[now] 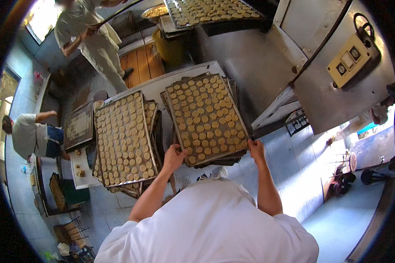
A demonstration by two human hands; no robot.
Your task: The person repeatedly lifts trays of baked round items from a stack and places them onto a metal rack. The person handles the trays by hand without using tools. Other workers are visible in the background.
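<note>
A metal baking tray of round pale dough pieces (208,120) lies on top of a stack of trays in front of me. My left hand (174,157) grips its near left corner. The near right corner is held by my right hand (257,150). To the left, a second tray full of dough rounds (123,139) tops another stack; its layers sit slightly askew. Both stacks rest on a white table (197,69). An emptied-looking, worn dark tray (79,126) lies beyond the left stack.
A co-worker (92,42) holds a long rod at the upper left; another person (36,134) is at the far left. A large tray of dough rounds (214,11) stands at the top, beside a metal surface (247,65). An outlet box (349,60) is fixed to the metal panel at right.
</note>
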